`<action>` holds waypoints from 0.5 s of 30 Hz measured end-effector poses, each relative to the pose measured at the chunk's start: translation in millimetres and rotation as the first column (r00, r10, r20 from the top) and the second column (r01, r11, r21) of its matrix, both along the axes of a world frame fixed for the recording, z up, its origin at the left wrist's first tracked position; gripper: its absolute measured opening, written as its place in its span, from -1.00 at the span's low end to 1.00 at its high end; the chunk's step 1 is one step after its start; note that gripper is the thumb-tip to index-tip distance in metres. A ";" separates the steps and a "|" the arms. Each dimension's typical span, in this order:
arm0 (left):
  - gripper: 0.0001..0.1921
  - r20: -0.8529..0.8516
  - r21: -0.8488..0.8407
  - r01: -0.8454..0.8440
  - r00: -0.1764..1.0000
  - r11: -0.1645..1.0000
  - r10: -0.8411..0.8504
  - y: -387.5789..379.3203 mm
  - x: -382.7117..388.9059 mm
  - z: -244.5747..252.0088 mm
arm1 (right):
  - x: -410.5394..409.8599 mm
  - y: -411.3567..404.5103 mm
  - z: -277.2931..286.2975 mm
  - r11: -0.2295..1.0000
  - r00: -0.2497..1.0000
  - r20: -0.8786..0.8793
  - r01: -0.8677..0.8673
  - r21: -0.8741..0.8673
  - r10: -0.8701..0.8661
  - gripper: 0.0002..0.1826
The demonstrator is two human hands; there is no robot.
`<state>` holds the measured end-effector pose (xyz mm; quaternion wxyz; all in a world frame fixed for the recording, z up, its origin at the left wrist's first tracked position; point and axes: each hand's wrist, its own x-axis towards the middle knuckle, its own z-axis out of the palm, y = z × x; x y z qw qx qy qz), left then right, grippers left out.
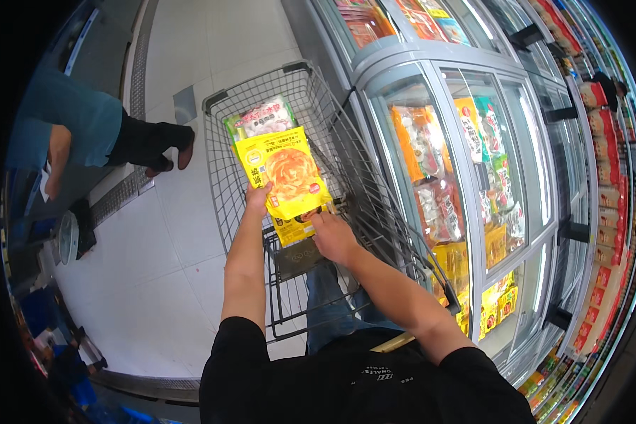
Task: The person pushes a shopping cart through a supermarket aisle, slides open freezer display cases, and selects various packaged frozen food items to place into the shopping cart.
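Note:
In my left hand (pixel 258 199) is the left edge of a yellow food packet (pixel 289 172), with the thumb on its front. The packet is printed with a picture of a round, layered flatbread. Under its lower edge shows a second yellow packet (pixel 292 232), mostly covered. My right hand (pixel 336 239) has its fingers curled at the right edge of that lower packet, apparently pinching it. Both packets are over a grey wire shopping cart (pixel 220 183). Beyond them, a white and green bag of frozen food (pixel 267 116) lies in the cart, partly hidden by the upper packet.
Glass-lidded freezers (pixel 434 58) holding bagged food run along the cart's right side. Farther right stand stocked shelves (pixel 609 212). On the left, a person in a blue top (pixel 79 114) stands on the pale tiled floor (pixel 143 286), near a round clear container (pixel 68 238).

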<state>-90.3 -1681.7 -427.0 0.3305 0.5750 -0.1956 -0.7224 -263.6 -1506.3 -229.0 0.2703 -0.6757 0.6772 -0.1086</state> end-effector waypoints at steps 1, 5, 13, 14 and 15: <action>-0.58 0.037 -0.007 0.015 0.999 1.000 -0.015 -1.7 1.7 -5.8 | 0.6 0.8 -3.0 1.000 1.000 -0.004 0.031 0.008 -0.031 -0.61; -0.60 0.097 -0.030 0.031 0.995 0.999 -0.028 8.5 -14.7 -21.4 | -7.3 4.4 -16.6 0.998 0.998 -0.058 -0.016 0.059 0.020 -0.67; -0.60 0.367 -0.025 0.193 0.914 0.981 -0.171 19.9 18.0 -34.3 | -6.8 -11.9 -3.5 0.986 0.992 -0.038 -0.125 -0.110 0.122 -0.81; -0.52 0.177 -0.021 0.218 0.961 0.976 -0.211 40.9 0.6 -14.6 | -17.1 -4.7 2.4 0.992 0.996 -0.018 -0.083 -0.096 0.082 -0.81; -0.47 0.214 0.018 0.249 0.945 0.968 -0.247 49.2 4.1 8.4 | -15.1 -4.4 18.8 0.991 0.997 0.021 -0.075 -0.114 0.077 -0.82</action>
